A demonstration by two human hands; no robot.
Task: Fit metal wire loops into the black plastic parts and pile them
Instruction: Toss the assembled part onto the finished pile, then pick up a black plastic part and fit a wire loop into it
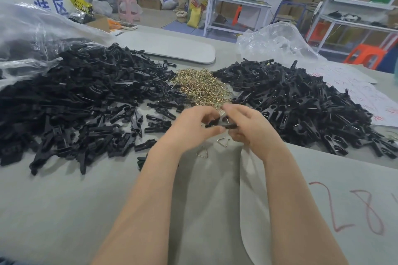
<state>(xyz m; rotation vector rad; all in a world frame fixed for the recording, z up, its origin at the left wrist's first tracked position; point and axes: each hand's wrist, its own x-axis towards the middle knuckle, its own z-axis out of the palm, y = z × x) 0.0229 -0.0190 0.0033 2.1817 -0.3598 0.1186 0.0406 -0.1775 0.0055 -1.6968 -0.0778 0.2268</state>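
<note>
Big loose heap of black plastic clip halves [86, 97] at left on grey felt-like surface [86, 200]. Left hand [191, 127], forearm bare, fingers curled and pinching one black plastic part [217, 125] just above the surface. Behind it, a mound of brass-coloured wire loops [200, 86]. Right hand [247, 127], fingers clamped on the same part's other end. Pile of fitted parts [301, 103] at right, with wire glints.
</note>
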